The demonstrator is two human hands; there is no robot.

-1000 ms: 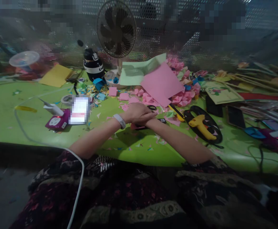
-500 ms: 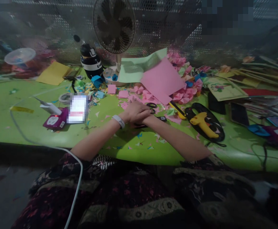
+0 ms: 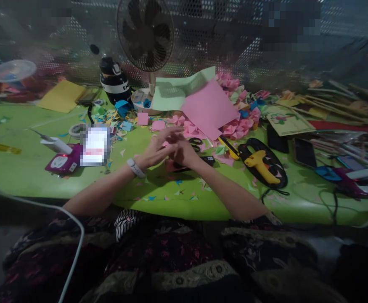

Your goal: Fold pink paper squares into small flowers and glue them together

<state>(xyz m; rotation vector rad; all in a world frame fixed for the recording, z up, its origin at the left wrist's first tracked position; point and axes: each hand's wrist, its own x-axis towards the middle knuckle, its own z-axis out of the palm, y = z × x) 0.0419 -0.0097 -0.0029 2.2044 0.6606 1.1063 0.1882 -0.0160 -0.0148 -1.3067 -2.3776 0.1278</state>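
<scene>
The left hand (image 3: 156,148) lay flat on top of the right hand (image 3: 184,152) a moment ago. Now it is lifted and its fingers are spread wide, holding nothing. The right hand touches it; I cannot tell if it is open. The black scissors (image 3: 196,143) lie just behind the hands on the green counter (image 3: 19,168), among paper bits. A pink sheet (image 3: 209,109), a yellow glue gun (image 3: 261,165) and a fan (image 3: 146,33) are near.

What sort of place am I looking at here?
Most likely a paper-craft worktable, perhaps at home or in a small workshop. Folded pink paper flowers are heaped behind a pink paper sheet, coloured paper snippets litter the green table, and a yellow glue gun lies to the right.
</scene>
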